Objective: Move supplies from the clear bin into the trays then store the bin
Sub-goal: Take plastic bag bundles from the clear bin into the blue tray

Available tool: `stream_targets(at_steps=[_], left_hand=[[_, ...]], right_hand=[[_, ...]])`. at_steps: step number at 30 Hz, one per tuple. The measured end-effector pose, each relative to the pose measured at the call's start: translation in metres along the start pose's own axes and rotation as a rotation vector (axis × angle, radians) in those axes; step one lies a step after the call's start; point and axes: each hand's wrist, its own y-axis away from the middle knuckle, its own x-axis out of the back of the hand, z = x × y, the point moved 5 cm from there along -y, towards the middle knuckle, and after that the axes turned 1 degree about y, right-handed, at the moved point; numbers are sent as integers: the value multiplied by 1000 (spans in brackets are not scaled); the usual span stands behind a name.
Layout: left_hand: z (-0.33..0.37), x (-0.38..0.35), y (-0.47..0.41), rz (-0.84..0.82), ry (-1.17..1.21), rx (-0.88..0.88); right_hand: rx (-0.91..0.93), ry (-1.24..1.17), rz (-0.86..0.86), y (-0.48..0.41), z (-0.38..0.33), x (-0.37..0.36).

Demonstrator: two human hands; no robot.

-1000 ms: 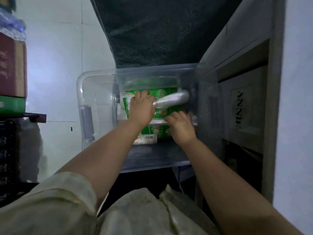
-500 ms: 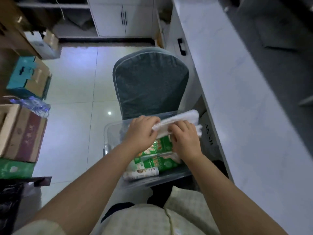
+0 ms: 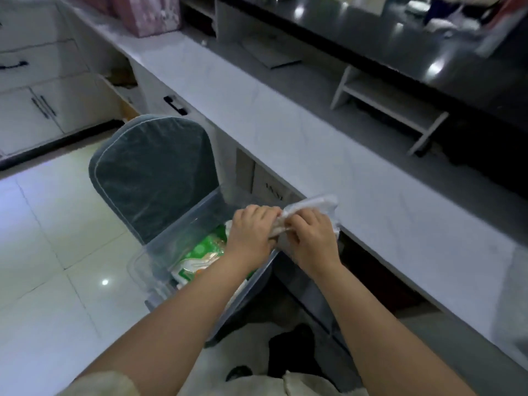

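A clear plastic bin (image 3: 160, 261) rests on the seat of a grey-covered chair (image 3: 154, 172). Green and white packets (image 3: 204, 252) lie inside it. Above the bin's right rim my left hand (image 3: 253, 232) and my right hand (image 3: 311, 238) both grip one long white plastic-wrapped packet (image 3: 311, 204). The packet's far end pokes out over the edge of the white counter (image 3: 300, 132). My forearms hide part of the bin's inside.
A low white shelf stand (image 3: 385, 101) sits on the dark upper counter level. White cabinets with black handles (image 3: 43, 107) line the left wall. A pink box (image 3: 148, 12) stands at the counter's far end. Glossy tiled floor (image 3: 57, 252) lies to the left.
Both hands have lifted the white packet out of the bin and carried it right toward the counter edge. The view has swung up and right from the bin to the counter.
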Motion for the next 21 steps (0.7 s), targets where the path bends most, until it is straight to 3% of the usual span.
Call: stream_targets(at_steps=[5,10,16,21], left_hand=[[82,2,-20,43,14,-250],[183,-1,-42,46,40,-435],[333,-33,-45,32,96,-600],[484,-72,-17,22,188,-743]], right_hand=[[-123,161,86,45,32,74],[-175,373,304,102,61,177],[-337,590,332,217,101,293],[-577,685,292,343,140,384]])
